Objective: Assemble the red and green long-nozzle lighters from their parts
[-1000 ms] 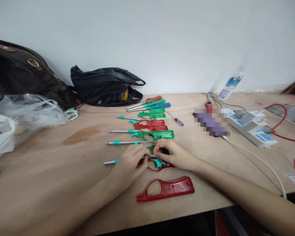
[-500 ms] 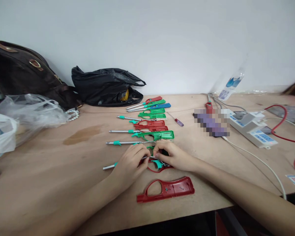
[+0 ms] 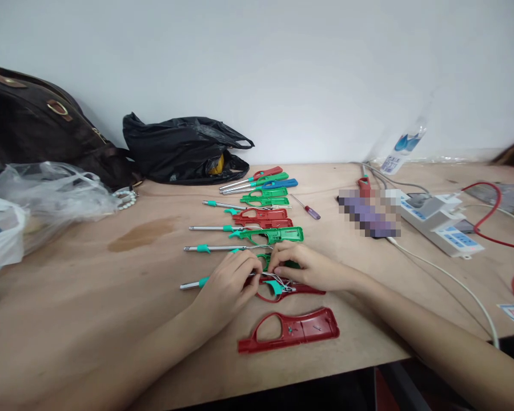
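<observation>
An opened gas lighter lies before me, its red handle half holding a teal trigger and loose thin wires. My left hand is closed around the inner end of the lighter's metal tube, which points left. Close beside it, my right hand has thumb and fingers pinched together above the wires; it seems to grip a wire, though the fingertips hide the exact spot. Nearer the table edge rests the other red handle half, inner side up.
Several more lighters, some opened like the green one, lie in a row behind my hands. A screwdriver, a blurred-out phone and a power strip are to the right. Bags stand at the back left.
My right hand has shifted slightly up and right, uncovering more of the wires and red handle half. The left hand stays nearly in place on the tube.
</observation>
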Demonstrator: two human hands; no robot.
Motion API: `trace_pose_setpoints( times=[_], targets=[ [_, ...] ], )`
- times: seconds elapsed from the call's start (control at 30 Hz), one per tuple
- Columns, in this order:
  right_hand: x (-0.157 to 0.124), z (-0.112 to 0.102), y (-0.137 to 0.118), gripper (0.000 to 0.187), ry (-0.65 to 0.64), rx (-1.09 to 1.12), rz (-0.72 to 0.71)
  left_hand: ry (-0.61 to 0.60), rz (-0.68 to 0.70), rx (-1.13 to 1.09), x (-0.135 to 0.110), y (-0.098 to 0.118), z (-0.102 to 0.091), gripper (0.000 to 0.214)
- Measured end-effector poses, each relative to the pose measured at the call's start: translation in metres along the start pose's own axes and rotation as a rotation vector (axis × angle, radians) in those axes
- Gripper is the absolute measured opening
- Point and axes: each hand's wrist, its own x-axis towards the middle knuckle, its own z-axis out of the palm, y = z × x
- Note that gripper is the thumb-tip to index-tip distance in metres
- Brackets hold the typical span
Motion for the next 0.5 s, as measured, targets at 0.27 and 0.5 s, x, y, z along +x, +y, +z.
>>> trace_pose_setpoints(
  times=[0.27,0.5],
  targets=[
    [-0.0001,0.0002,0.0027,0.011,0.002,0.030,-0.007,0.027,0.021,-0.013,-0.0002,-0.0003,0.0012,0.015],
    [-0.0009,0.0008,-0.0001,0.011,0.001,0.008,0.021,0.000,0.011,-0.064,-0.0010,0.0008,-0.0002,0.015]
  ],
)
